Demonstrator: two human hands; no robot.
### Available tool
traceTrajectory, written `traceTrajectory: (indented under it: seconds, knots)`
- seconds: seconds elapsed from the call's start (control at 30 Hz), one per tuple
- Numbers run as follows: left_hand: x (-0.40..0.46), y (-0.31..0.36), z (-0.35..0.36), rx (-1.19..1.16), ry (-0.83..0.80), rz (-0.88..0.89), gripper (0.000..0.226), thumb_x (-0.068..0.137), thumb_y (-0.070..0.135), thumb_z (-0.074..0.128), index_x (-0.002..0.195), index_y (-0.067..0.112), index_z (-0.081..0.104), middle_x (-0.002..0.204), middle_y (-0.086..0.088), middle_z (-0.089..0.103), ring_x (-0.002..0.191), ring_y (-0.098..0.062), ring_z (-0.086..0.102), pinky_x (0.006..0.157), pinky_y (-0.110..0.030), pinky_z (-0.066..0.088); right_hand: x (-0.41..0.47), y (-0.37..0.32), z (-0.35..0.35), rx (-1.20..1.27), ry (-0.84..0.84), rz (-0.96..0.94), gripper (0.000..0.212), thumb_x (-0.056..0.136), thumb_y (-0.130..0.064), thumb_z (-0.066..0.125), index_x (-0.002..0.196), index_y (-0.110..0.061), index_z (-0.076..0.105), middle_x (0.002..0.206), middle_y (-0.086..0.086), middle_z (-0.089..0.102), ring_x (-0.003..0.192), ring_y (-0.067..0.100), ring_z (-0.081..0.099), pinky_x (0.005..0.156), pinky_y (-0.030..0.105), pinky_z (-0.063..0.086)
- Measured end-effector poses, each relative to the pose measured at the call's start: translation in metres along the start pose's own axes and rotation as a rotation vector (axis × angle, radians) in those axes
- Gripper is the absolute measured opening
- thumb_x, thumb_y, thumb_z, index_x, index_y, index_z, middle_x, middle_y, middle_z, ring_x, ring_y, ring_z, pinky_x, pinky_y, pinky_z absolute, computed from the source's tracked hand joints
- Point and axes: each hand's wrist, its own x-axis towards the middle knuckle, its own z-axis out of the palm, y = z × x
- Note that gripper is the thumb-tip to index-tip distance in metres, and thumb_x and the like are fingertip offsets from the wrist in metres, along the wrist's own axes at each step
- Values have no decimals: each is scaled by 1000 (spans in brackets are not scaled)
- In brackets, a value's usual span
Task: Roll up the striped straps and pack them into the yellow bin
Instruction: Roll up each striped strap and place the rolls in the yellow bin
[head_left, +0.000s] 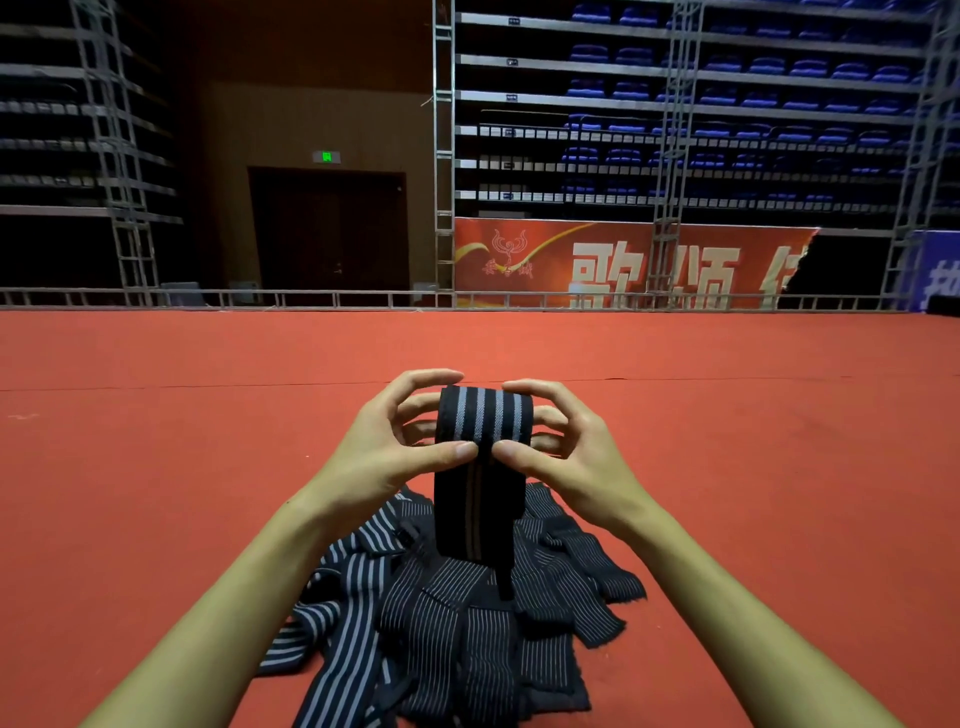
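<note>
Black cloth with grey stripes is what both hands are busy with. The job looks like it is near its start. One striped strap (485, 421) is partly rolled, up in the air between the two hands. Its loose end hangs straight down from the fingers toward the floor, so this roll is not done yet.

Right under the hands lies a pile of straps (441, 623) on the red carpet (156, 467). They are all flat and tangled, and none of them looks rolled. So most of the work is left, I think. The yellow bin does not show anywhere, so I cannot tell if anything is packed in it.

Now the fingers. The left hand (400, 441) is curled around the left side of the roll. Its thumb presses on the front of the strap, and its first finger bends over the top. The right hand (561, 447) does the same on the other side. Its thumb almost meets the left thumb in the middle of the strap. The other fingers of both hands reach behind the roll and hold it from the back. All the fingers are bent close around the strap, not spread wide.
</note>
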Motion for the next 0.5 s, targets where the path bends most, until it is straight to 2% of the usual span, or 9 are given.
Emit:
traceTrajectory:
  seconds: [0.1,0.17,0.27,0.33,0.5]
  knots:
    - [0,-1,0,6,-7,-58,68,83,14,87,144,28,59,133,-7,76,119,-29,75,104,-52,60,-2,-2,0,-21,9,-49,59,88,-9,88,138,-30,62,121,5,74,93,27,78,76,34,62]
    - [0,-1,4,-8,2,-94,61,86,22,84,142,26,59,129,-7,78,120,-29,75,103,-57,60,-2,-1,1,-40,0,-80,61,87,-3,88,135,-31,63,124,1,72,96,20,77,74,31,60]
    - [2,1,8,-51,21,-116,49,91,30,77,137,21,63,124,-10,79,117,-31,76,98,-55,61,-3,1,3,-62,-16,-112,62,85,8,84,130,-30,64,126,-4,70,103,18,74,80,37,64]
    - [3,1,10,-72,34,-119,45,93,32,74,135,17,65,122,-13,80,116,-35,76,96,-54,61,-3,3,4,-79,-28,-135,62,84,14,80,128,-25,63,127,-7,69,105,15,71,84,35,63]
    - [4,-4,7,-87,58,-103,45,87,28,84,129,18,71,122,-17,79,117,-37,75,104,-60,59,-4,11,7,-129,-7,-163,68,81,17,79,131,-25,60,132,-7,67,113,18,71,92,36,61]
